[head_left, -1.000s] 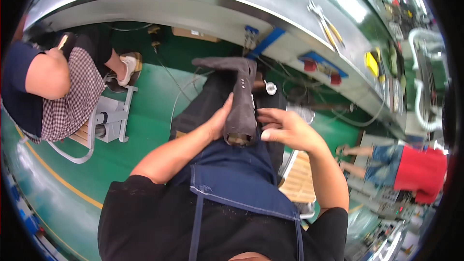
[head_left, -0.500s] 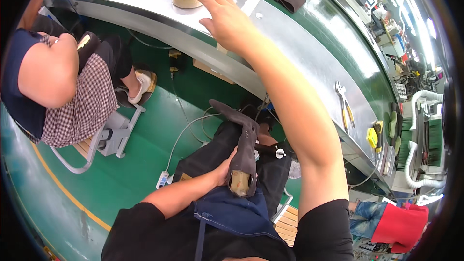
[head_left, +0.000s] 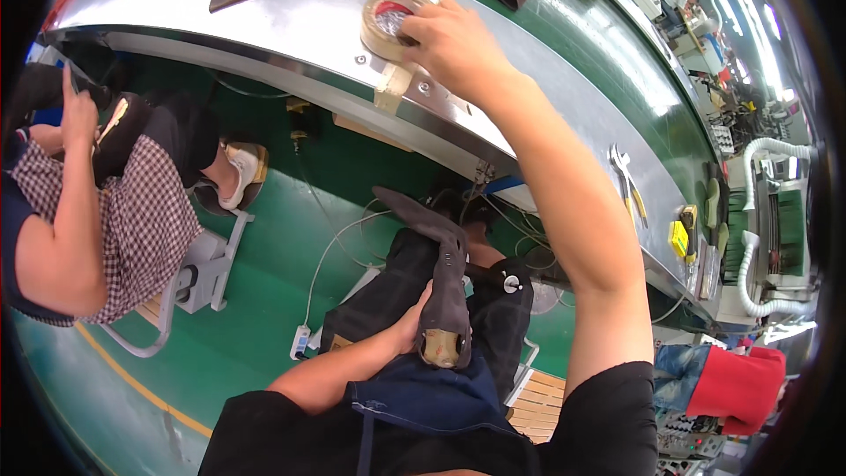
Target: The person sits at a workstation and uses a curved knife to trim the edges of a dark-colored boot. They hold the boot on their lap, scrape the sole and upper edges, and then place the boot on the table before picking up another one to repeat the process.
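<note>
While my left hand [head_left: 412, 324] clamps the boot [head_left: 438, 275] on my lap, my right hand [head_left: 449, 40] grips the tape roll [head_left: 384, 22] on the table [head_left: 291, 9]; hands well apart.

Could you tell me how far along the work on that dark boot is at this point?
The dark boot already lies on the person's lap, steadied near its open end by the left hand. In hand now: the right hand grips the roll of tape on the metal bench edge, a loose strip hanging down. No tape shows on the boot, so any taping looks left.
</note>
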A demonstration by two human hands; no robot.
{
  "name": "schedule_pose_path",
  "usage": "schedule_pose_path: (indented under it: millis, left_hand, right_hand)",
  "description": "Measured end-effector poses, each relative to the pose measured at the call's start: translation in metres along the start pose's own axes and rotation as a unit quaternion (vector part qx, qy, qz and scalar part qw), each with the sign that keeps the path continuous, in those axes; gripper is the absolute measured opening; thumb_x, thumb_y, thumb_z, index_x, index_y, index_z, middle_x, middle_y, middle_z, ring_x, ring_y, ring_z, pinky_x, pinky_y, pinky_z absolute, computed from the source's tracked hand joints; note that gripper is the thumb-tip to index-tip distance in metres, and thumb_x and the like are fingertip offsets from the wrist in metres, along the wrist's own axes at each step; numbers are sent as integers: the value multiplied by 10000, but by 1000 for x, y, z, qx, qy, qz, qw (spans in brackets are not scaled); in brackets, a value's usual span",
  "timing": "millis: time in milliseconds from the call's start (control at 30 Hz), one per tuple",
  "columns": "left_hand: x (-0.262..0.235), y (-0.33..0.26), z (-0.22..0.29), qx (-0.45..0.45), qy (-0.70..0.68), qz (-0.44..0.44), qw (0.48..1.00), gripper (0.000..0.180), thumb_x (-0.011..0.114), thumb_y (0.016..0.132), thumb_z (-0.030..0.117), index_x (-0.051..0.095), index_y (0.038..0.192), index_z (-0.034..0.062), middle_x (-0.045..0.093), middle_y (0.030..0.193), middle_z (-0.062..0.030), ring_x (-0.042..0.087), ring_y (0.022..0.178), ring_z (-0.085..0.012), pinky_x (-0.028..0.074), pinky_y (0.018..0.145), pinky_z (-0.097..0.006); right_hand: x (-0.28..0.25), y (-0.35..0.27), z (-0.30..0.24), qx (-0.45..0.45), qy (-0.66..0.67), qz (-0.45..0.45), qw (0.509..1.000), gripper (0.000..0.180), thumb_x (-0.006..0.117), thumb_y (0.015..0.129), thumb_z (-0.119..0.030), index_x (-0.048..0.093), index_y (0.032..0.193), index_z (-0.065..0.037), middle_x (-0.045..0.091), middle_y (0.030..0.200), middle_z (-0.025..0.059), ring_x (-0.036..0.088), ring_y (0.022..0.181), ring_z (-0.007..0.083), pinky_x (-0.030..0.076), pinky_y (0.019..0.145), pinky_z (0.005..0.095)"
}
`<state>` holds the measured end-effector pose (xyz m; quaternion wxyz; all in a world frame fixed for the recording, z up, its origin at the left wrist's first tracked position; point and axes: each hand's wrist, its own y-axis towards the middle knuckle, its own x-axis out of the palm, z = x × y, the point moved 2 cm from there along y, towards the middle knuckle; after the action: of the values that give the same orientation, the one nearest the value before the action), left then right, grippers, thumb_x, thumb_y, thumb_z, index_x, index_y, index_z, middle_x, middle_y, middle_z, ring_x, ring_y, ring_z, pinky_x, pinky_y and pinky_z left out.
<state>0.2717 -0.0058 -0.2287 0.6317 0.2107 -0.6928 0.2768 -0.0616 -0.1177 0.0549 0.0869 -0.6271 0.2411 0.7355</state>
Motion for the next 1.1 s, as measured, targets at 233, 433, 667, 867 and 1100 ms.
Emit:
schedule_pose_path:
  millis: [233, 433, 667, 867, 1100]
  left_hand:
    - [3, -2, 4, -1, 6, -17, 1000, 727, 266, 1069, 600, 570, 1374, 15, 660, 1248, -256, 645, 1195, -398, 523, 1035, -517]
    - [5, -2, 2, 13, -16, -60, 998, 627, 313, 1065, 486, 570, 1383, 11, 662, 1248, -255, 646, 1196, -395, 523, 1038, -512]
    - [-2, 0, -1, 16, 6, -44, 999, 619, 309, 1066, 473, 575, 1375, 7, 662, 1248, -253, 646, 1201, -392, 526, 1033, -515]
    - [6, -1, 1, 9, 22, -33, 999, 626, 324, 1059, 489, 578, 1362, 4, 668, 1241, -256, 658, 1180, -396, 527, 1032, -516]
    - [14, -2, 2, 0, 2, -5, 1000, 598, 397, 1031, 495, 609, 1287, -1, 699, 1168, -254, 686, 1121, -394, 551, 993, -503]
  right_hand:
    - [-22, 13, 3, 136, 58, -120, 982, 299, 661, 982, -271, 723, 1220, -101, 737, 1080, 178, 674, 1048, 371, 532, 900, 471]
    - [0, 33, -1, 137, -14, -154, 978, 260, 671, 950, -234, 716, 1186, -135, 748, 1073, 137, 693, 1029, 347, 541, 873, 469]
    - [-5, 24, -3, 168, 59, -68, 982, 189, 656, 931, -189, 741, 1027, -49, 752, 965, 188, 728, 962, 360, 581, 813, 450]
    - [-1, 17, 18, 193, 259, 108, 940, 154, 686, 950, -131, 699, 968, 22, 748, 862, 154, 741, 720, 215, 560, 649, 348]
    - [-41, -45, 7, 290, 467, 141, 824, 148, 686, 949, -88, 751, 1008, 31, 724, 759, 76, 652, 629, 112, 478, 561, 245]
